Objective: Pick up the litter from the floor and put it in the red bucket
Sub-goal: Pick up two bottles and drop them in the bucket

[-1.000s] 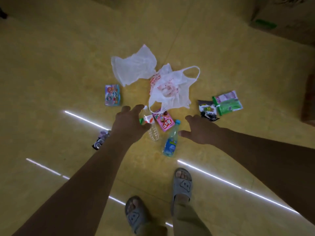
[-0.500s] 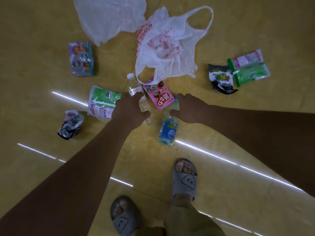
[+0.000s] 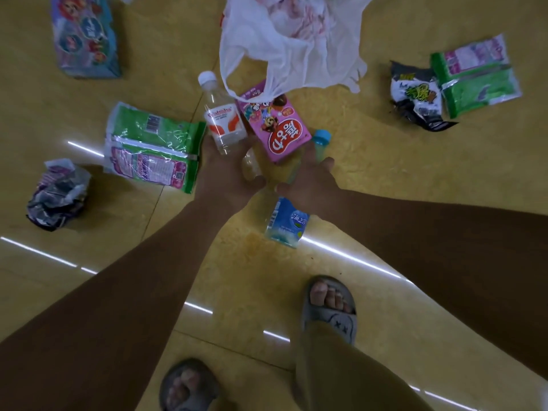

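Both hands have been lowered onto the litter: the left hand (image 3: pixel 228 173) is curled round the clear bottle (image 3: pixel 222 120), the right hand (image 3: pixel 308 182) round the blue-capped bottle (image 3: pixel 287 222), both lying on the floor (image 3: pixel 385 179). No red bucket is seen. Either bottle could be squeezed out of a partial grip.

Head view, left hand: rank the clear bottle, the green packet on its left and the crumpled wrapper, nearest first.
1. Clear bottle: in the left hand's grip, cap pointing away from the person.
2. Green packet: flat on the floor just left of the hand.
3. Crumpled wrapper: farther left, beyond the packet.
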